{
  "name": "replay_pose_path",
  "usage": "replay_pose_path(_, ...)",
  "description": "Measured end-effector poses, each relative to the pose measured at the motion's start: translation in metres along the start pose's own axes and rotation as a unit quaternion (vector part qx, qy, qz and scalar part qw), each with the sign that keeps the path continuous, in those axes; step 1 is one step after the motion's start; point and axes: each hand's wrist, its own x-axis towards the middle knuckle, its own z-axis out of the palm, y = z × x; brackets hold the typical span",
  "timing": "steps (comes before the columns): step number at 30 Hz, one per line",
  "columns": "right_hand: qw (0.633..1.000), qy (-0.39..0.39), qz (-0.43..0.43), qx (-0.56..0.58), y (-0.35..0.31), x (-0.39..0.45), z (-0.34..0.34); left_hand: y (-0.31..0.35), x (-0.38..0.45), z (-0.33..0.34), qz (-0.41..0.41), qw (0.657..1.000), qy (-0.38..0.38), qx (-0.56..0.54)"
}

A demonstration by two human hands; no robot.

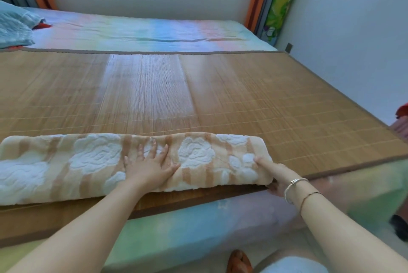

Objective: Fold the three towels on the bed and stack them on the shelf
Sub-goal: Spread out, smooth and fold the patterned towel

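Long tan-and-white floral terry towel [106, 162] lies along the bed's [220, 96] near edge, left hand [150, 167] pressing flat mid-towel, right hand [272, 175] pinching its right end, so I'd fold that end over squarely.

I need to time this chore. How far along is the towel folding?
Early. One towel lies folded into a long strip on the mat. The left hand presses its middle; the right hand grips its end. No other towels, no shelf in view; further folds and stacking remain.
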Motion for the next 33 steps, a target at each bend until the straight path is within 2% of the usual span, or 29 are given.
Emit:
replay_pose_path(3,0.989,-0.051,0.021,0.141,-0.009,-0.008,0.005,0.003,-0.001,-0.003,-0.011,1.0,-0.019,-0.003)
replay_pose_path(9,0.96,-0.063,-0.13,0.238,-0.045,-0.042,0.016,0.019,-0.016,-0.007,-0.019,0.998,-0.052,-0.039)
replay_pose_path(13,0.952,-0.073,-0.174,0.242,-0.08,-0.083,0.023,0.058,-0.03,-0.001,0.011,0.991,-0.083,-0.104)
replay_pose_path(18,0.969,-0.07,-0.188,0.145,-0.103,-0.117,0.074,0.093,-0.06,0.009,0.12,0.956,-0.134,-0.233)
replay_pose_path(19,0.971,-0.066,-0.184,0.136,-0.105,-0.12,0.089,0.086,-0.062,0.006,0.131,0.935,-0.128,-0.303)
replay_pose_path(21,0.975,-0.056,-0.183,0.112,-0.107,-0.125,0.12,0.06,-0.064,-0.002,0.116,0.859,-0.101,-0.488)
replay_pose_path(22,0.976,-0.056,-0.187,0.093,-0.108,-0.127,0.139,0.039,-0.065,-0.007,0.096,0.82,-0.067,-0.56)
replay_pose_path(23,0.976,-0.057,-0.194,0.078,-0.108,-0.127,0.15,0.022,-0.063,-0.011,0.073,0.796,-0.024,-0.601)
replay_pose_path(24,0.975,-0.071,-0.201,0.063,-0.107,-0.127,0.168,-0.003,-0.061,-0.015,0.046,0.784,0.022,-0.619)
replay_pose_path(25,0.973,-0.091,-0.207,0.049,-0.106,-0.129,0.189,-0.029,-0.062,-0.019,0.023,0.786,0.064,-0.614)
replay_pose_path(29,0.964,-0.145,-0.224,0.007,-0.099,-0.141,0.266,-0.121,-0.073,-0.028,-0.065,0.817,0.204,-0.536)
replay_pose_path(31,0.958,-0.147,-0.233,-0.078,-0.094,-0.141,0.302,-0.156,-0.075,-0.031,-0.092,0.805,0.217,-0.545)
replay_pose_path(33,0.954,-0.167,-0.208,-0.137,-0.086,-0.145,0.325,-0.174,-0.073,-0.035,-0.118,0.765,0.183,-0.606)
